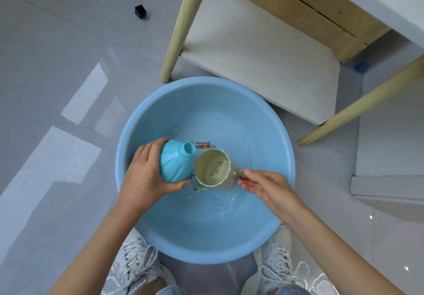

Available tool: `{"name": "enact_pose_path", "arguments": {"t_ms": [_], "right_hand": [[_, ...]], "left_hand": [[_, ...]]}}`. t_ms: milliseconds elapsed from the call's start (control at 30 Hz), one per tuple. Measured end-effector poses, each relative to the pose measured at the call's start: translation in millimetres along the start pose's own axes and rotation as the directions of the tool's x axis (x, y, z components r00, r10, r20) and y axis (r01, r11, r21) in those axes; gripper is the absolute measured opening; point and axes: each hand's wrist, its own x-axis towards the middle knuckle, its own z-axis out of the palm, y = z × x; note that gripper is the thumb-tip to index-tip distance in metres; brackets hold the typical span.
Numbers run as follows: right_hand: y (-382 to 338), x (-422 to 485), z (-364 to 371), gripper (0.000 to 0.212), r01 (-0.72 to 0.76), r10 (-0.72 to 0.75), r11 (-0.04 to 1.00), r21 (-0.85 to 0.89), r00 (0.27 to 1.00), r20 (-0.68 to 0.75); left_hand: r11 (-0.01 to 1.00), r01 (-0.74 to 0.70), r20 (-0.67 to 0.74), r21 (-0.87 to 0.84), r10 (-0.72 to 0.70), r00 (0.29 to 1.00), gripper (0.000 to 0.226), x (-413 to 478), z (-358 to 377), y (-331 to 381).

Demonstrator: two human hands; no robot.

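A large light-blue basin [270,120] sits on the floor between my feet, with shallow water in its bottom. My left hand [146,175] grips a turquoise bottle [175,164] with no cap, tilted so its open neck points toward a cup. The cream-coloured cup [212,167] stands in the basin with cloudy liquid inside. My right hand [263,185] pinches the cup's handle with its fingertips, the other fingers stretched out.
A wooden table [275,19] with pale round legs and a white lower shelf stands just behind the basin. A small black cube [140,11] lies on the glossy grey floor at the upper left. My two white sneakers [135,260] flank the basin's near rim.
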Motion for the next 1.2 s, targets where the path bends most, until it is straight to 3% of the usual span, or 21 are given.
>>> {"name": "enact_pose_path", "arguments": {"t_ms": [100,300,433,500,700,867,1000,1200], "right_hand": [[-26,-12,-2,0.024,0.049,-0.051,0.993,0.104,0.998,0.022],[-70,-28,2,0.022,0.178,-0.185,0.974,0.139,0.982,0.043],[-76,-29,16,0.058,0.291,-0.293,0.956,0.038,0.949,0.113],[-76,-28,24,0.064,0.326,-0.324,0.945,0.01,0.938,0.122],[-81,-29,39,0.056,0.433,-0.411,0.885,-0.173,0.899,0.149],[-84,-35,41,0.016,0.471,-0.449,0.84,-0.269,0.882,0.144],[-86,-41,43,0.024,0.524,-0.494,0.81,-0.263,0.851,0.177],[-83,-40,42,0.02,0.626,-0.58,0.738,-0.251,0.779,0.239]], "left_hand": [[1.0,0.002,-0.003,-0.003,-0.002,1.0,0.098,-1,0,-1],[1.0,0.005,-0.005,-0.004,-0.005,1.0,0.099,-1,1,0],[1.0,-0.004,0.002,-0.013,0.004,1.0,0.099,0,2,-2],[1.0,-0.009,0.005,-0.019,0.009,1.0,0.099,0,1,-3],[0.999,-0.01,0.008,-0.04,0.01,1.0,0.099,-1,1,-4],[0.999,0.009,0.007,-0.05,-0.008,1.0,0.1,-2,1,-4],[0.998,0.027,-0.003,-0.054,-0.027,1.0,0.101,-2,1,-2],[0.997,0.035,-0.007,-0.071,-0.036,0.999,0.101,-2,1,-3]]}}
